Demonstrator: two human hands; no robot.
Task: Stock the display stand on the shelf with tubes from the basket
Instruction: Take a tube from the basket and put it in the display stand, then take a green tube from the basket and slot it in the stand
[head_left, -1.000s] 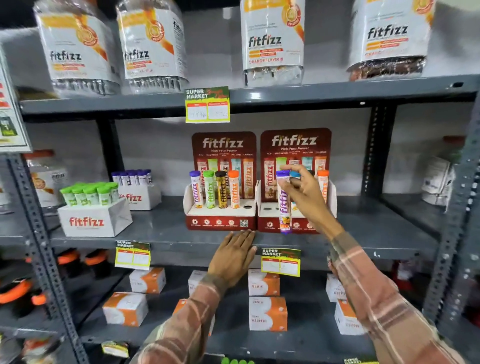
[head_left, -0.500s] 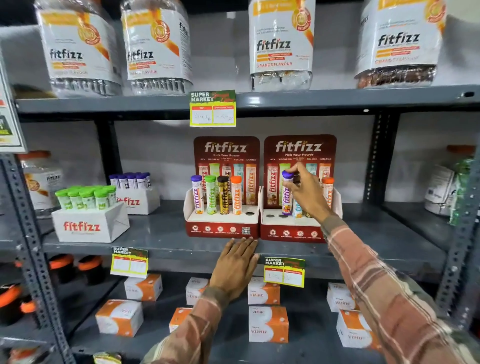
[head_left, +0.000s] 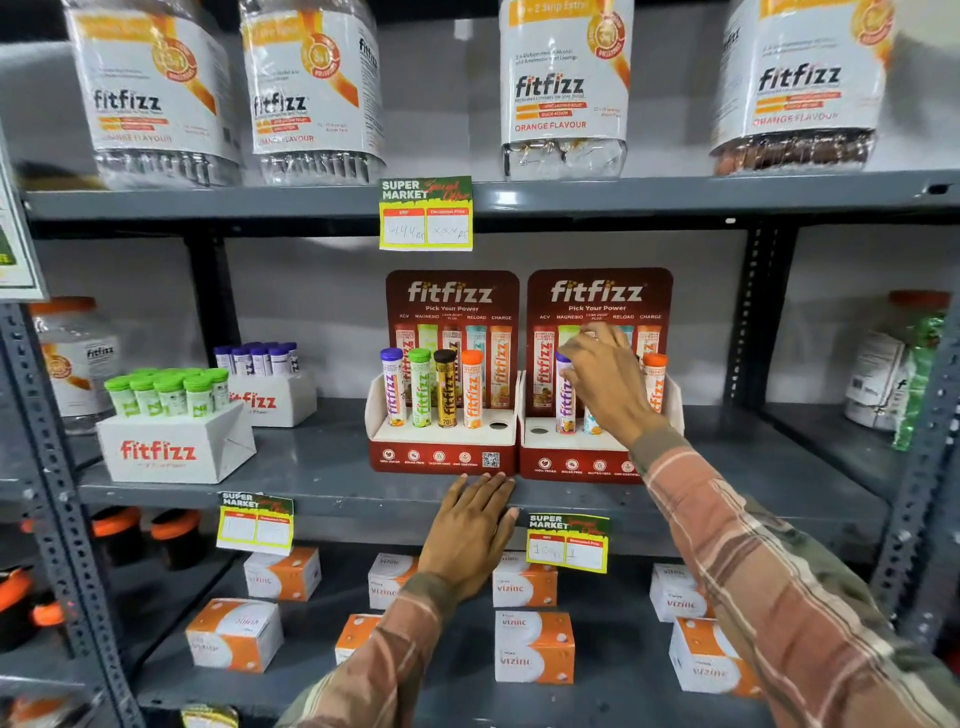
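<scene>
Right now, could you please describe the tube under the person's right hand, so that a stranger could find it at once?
On the middle grey shelf stand two red fitfizz display stands; take the right stand. The purple-capped tube stands upright in its second hole from the left, under the right hand. It is the only purple cap on this stand, next to an empty hole and a blue-labelled tube.

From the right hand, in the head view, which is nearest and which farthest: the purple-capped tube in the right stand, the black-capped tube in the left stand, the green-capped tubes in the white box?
1. Purple-capped tube: at the right hand, under its fingers.
2. Black-capped tube: left stand, middle.
3. Green-capped tubes: white box, far left.
</scene>
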